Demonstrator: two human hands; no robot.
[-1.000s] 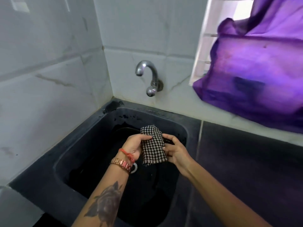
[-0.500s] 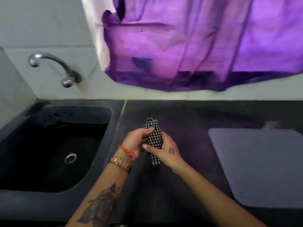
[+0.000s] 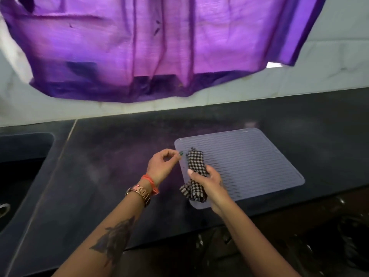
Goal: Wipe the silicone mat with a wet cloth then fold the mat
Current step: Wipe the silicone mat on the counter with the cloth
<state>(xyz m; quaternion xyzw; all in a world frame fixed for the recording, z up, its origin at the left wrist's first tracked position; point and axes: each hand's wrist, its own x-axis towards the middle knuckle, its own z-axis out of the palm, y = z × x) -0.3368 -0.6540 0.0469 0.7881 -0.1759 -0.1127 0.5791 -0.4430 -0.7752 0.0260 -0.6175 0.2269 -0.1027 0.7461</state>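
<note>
Gripping the bunched checked cloth [image 3: 194, 172], the right hand [image 3: 207, 183] hovers over the ridged grey mat [image 3: 249, 162]; left hand [image 3: 162, 166] loosely open.

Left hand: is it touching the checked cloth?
Apart. The head view shows a gap of mat between the left hand and the cloth, which the right hand grips.

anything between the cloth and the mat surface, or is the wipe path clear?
Nothing visible. The right hand holds the checked cloth bunched over the near-left part of the silicone mat, which lies flat with its ribbed top bare. The left hand is beside the mat's left edge, off the cloth.
</note>
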